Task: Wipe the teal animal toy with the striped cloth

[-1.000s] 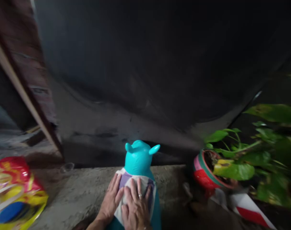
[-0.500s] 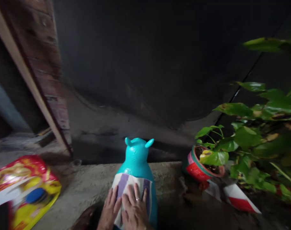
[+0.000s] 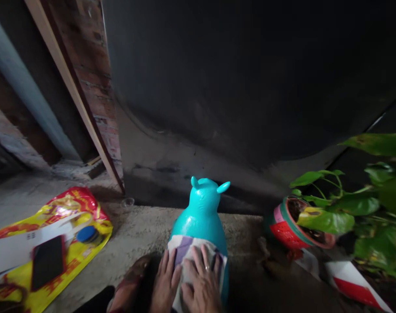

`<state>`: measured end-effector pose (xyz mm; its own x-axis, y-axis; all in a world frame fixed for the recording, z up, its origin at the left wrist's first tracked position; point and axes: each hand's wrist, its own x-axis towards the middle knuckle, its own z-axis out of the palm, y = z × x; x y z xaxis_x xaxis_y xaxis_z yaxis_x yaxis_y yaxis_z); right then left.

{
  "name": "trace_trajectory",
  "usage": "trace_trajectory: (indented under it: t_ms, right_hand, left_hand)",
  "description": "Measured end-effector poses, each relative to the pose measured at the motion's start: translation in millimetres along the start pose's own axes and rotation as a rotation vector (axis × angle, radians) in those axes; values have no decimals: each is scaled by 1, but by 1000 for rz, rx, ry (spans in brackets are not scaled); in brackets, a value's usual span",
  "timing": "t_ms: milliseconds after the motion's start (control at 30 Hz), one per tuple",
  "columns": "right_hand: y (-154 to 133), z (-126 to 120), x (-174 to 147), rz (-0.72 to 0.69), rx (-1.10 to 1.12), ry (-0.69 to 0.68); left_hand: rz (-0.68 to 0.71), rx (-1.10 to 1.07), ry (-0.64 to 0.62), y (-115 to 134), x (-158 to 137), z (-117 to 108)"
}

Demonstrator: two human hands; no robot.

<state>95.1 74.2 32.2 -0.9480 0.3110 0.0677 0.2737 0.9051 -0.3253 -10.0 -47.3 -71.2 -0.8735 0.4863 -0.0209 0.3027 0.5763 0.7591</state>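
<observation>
Low in the middle of the head view stands a shiny turquoise animal-shaped toy (image 3: pixel 203 208) with two small ears, facing the dark wall. A white cloth with purple stripes (image 3: pixel 184 248) is draped over its back. My left hand (image 3: pixel 167 278) lies flat on the cloth's left side, fingers spread. On the right side of the cloth rests my right hand (image 3: pixel 203 278), also flat with fingers apart and a ring on one finger. The toy's lower part is hidden by the hands and the frame edge.
At left, a yellow and red plastic sheet (image 3: pixel 77 269) holds a phone (image 3: pixel 48 262), white papers (image 3: pixel 15 252) and a blue-capped jar (image 3: pixel 87 234). A potted plant (image 3: pixel 287 230) stands at right near a red and white carton (image 3: pixel 357 282). My shoe (image 3: pixel 132 276) is beside the toy.
The view has swung left, so the toy, hands and pot sit farther right and more of the sheet shows. Both hands stay flat on the cloth.
</observation>
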Motion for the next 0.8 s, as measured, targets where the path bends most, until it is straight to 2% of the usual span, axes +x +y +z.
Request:
trace_trajectory:
  t_ms: [33, 133, 267, 367, 533, 633, 733, 800]
  right_hand:
    - [-3, -11, 12, 10, 26, -52]
    - [-4, -28, 49, 37, 64, -131]
    - [5, -27, 89, -6, 56, -145]
    - [9, -25, 102, -39, 60, -138]
    - [3, -33, 103, -45, 66, -130]
    - [-4, -44, 98, -70, 96, -146]
    - [-9, -55, 80, -110, 122, -152]
    - [-11, -60, 60, -132, 130, -139]
  left_hand:
    - [-72, -99, -79, 7, 11, -4]
    - [-107, -188, -143, 23, 51, -13]
    - [-138, -236, -181, 27, 96, -10]
    - [-152, -257, -190, 23, 110, -5]
    - [-147, -273, -176, 26, 108, -11]
    - [-80, -293, -162, 24, 97, -15]
    - [22, -298, -114, 0, 75, -5]
    - [221, -230, -8, -27, 55, 9]
